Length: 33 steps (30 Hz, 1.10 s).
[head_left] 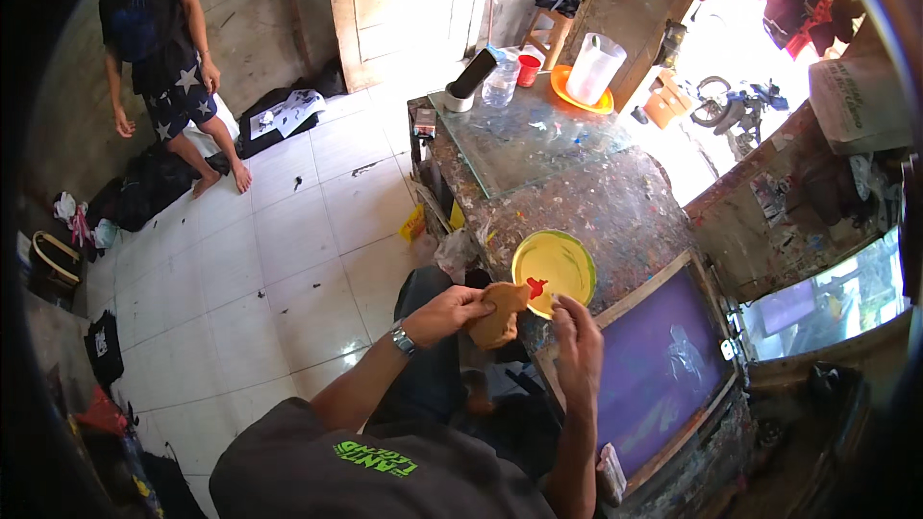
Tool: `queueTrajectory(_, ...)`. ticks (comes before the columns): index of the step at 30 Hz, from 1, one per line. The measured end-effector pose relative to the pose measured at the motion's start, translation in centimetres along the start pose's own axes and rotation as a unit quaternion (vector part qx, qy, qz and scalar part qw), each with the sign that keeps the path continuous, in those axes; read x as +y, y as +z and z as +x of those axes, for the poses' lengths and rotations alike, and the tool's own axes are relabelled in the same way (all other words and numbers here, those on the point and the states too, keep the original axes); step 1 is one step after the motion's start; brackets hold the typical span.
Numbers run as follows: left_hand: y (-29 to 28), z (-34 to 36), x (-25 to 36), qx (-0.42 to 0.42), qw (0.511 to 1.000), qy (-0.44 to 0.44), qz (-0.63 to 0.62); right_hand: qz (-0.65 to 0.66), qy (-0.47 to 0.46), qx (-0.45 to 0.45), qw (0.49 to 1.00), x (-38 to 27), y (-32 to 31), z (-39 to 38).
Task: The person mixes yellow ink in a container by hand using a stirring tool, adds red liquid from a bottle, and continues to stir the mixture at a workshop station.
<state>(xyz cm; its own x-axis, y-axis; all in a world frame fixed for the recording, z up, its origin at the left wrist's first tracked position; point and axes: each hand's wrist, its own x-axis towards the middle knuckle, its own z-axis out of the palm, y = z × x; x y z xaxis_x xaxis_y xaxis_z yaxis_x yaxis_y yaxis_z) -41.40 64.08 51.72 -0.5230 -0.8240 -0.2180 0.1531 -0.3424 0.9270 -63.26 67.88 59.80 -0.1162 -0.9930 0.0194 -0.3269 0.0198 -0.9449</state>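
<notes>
My left hand (448, 313), with a metal watch at the wrist, pinches a flat tan-brown piece (501, 315) with an uneven edge; its material is hard to make out. Just right of it stands a yellow bowl (569, 258) on the table. A blob of red paint (536, 287) lies at the bowl's left side. At the bowl's near rim, my right hand (580, 344) has its thumb and fingertips drawn together. A small pale thing shows at those fingertips, too small to name.
A wooden-framed purple screen (663, 375) lies right of my right hand. Farther back on the paint-stained table (615, 197) are a glass sheet (519, 149), a water bottle (499, 86), a red cup (528, 69) and a clear jug (594, 72) on an orange plate (567, 96). A person (159, 38) stands far left.
</notes>
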Motion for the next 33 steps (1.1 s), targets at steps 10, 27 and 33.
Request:
queueTrajectory(10,0.8,2.1,3.8,-0.066,0.997,0.018,0.046,0.238,0.109,-0.152,0.953,2.6,-1.9,2.3)
queueTrajectory(27,2.0,5.6,7.6,-0.045,0.949,0.202,0.238,0.167,0.072,-0.141,0.973,0.3,-2.8,3.4)
queueTrajectory(33,2.8,6.8,7.3,-0.013,0.983,0.111,0.144,0.262,0.083,-0.069,0.959,1.1,-3.1,4.5)
